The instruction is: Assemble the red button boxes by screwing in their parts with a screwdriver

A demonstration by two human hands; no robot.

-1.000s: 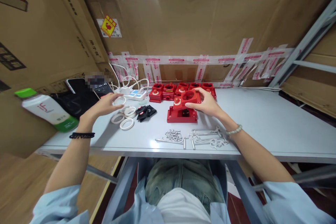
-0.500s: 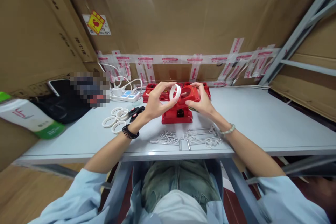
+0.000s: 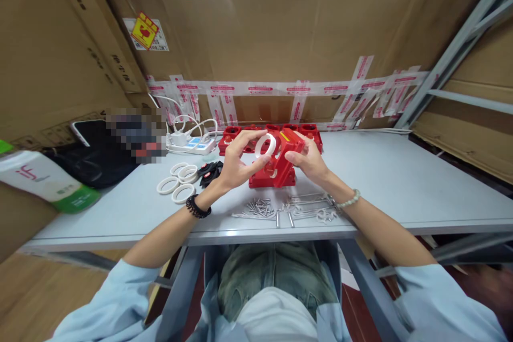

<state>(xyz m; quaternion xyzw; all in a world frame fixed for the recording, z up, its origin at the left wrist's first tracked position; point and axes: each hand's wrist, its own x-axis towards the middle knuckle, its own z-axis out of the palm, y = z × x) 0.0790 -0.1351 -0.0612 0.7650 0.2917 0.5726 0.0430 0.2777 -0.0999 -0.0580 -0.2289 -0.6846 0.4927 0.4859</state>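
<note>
Pinched between the thumb and fingers of my left hand [image 3: 239, 161] is a white ring [image 3: 265, 146], held up on edge. My right hand [image 3: 312, 160] grips a red plastic housing [image 3: 289, 152] with a yellow label on its upper face. The housing is tilted, and the ring is close to its left side; whether they touch I cannot tell. Below them a red base part [image 3: 260, 180] stands on the table, partly covered by the housing. Several more white rings [image 3: 183, 193] lie left of my left hand, beside black parts [image 3: 210, 172].
Screws [image 3: 259, 208] and metal rods [image 3: 308, 204] lie near the table's front edge. More red housings [image 3: 230, 136] stand in a row behind my hands. A power strip [image 3: 194, 145] with cables, a phone [image 3: 86, 132] and a white-green bottle [image 3: 46, 177] are at the left. Cardboard [image 3: 256, 26] walls the back.
My right hand has turned the red housing, so its labelled side now shows and its opening faces the ring. My left hand has shifted the white ring slightly left.
</note>
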